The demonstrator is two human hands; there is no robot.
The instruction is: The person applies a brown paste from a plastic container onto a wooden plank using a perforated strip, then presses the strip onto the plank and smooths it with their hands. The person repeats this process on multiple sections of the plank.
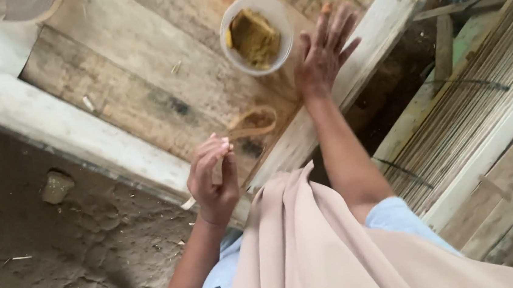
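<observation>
a thin bent strip [254, 124] is pinched in the left hand [213, 181], loop kept up off the planks [141, 68]. right hand [322, 53] is spread flat, fingers wide, just beside the plastic cup [256, 34] of brownish paste.

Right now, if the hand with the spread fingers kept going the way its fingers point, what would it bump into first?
The right hand points up-frame past the round clear plastic cup of brownish paste beside it. It would likely slide on along the pale wooden rail; depth is unclear.
</observation>
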